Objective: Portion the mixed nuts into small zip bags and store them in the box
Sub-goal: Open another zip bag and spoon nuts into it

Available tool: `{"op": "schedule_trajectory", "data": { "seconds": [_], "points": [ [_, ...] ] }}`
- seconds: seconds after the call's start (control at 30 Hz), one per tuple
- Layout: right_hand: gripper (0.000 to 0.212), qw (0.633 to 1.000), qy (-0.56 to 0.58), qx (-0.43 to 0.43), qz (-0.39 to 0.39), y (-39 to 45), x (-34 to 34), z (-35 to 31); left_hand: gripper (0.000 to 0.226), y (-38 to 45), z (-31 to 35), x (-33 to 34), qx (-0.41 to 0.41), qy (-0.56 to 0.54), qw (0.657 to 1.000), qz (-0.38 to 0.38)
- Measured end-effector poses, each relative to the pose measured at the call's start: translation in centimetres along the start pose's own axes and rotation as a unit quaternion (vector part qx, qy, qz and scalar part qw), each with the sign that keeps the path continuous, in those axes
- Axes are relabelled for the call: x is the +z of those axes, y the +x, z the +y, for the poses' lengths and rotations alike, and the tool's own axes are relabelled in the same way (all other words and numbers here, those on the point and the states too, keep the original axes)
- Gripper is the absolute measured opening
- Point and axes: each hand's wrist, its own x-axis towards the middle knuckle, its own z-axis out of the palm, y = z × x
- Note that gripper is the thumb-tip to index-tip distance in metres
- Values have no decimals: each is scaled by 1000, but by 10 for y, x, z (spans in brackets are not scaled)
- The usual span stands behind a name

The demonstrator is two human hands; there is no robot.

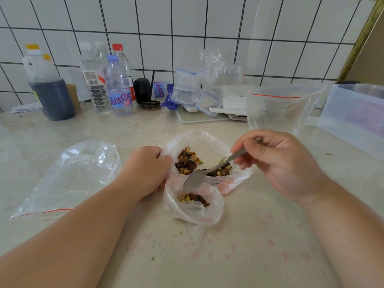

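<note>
The right hand (276, 163) grasps a spoon (199, 177), its bowl over a small bag (193, 206) holding nuts (193, 198). The left hand (145, 169) pinches the rim of the nut sack (205, 156) mid-tabletop. An open zip bag (280, 109) and box (353, 115) stand toward the far right edge.

I see a beige countertop (259, 235) with a faint pink flower print. Wall tiles (187, 17) white, dark grout lines in a grid. Nuts (187, 161) are a mix of brown, dark brown and pale yellow, sitting in a milky white bag (199, 142). Spoon (195, 178) silver-grey. Clear zip bag (68, 175) on my left has a red seal stripe; the standing zip bag (278, 109) has the same red stripe. Jug (48, 88) holds near-black liquid, yellow cap. One bottle (118, 88) has a lilac cap and pink-blue label; another bottle cap (117, 47) is red. Containers (188, 88) clear with blue clips. Box (353, 115) translucent white.
</note>
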Motion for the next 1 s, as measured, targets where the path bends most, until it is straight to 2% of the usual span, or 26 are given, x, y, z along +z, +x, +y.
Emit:
{"op": "schedule_trajectory", "data": {
  "seconds": [0.1, 0.2, 0.27, 0.4, 0.53, 0.63, 0.77, 1.0],
  "points": [
    [25, 989, 78, 39, 117, 5, -5, 5, 33, 0, -1, 0, 3, -2, 1000, 4],
    [27, 973, -30, 89, 211, 8, -4, 18, 33, 1, -2, 1, 10, 3, 1000, 8],
    [25, 956, -132, 114, 236, 8, 0, 25, 33, 2, -2, 1, 10, 7, 1000, 9],
    [19, 945, -249, 104, 183, 9, 9, 29, 34, 4, -3, 2, 18, 11, 1000, 6],
    [21, 956, -254, 107, 104, 9, 15, 29, 36, 4, -4, 2, 27, 12, 1000, 4],
    [26, 965, -193, 101, 143, 9, 11, 26, 34, 4, -4, 2, 24, 6, 1000, 2],
    [27, 953, -139, 147, 224, 11, 6, 25, 34, 5, -4, 2, 20, 5, 1000, 1],
    [25, 958, -156, 180, 159, 12, 18, 25, 38, 5, -5, 2, 39, 33, 999, 1]
  ]
}}
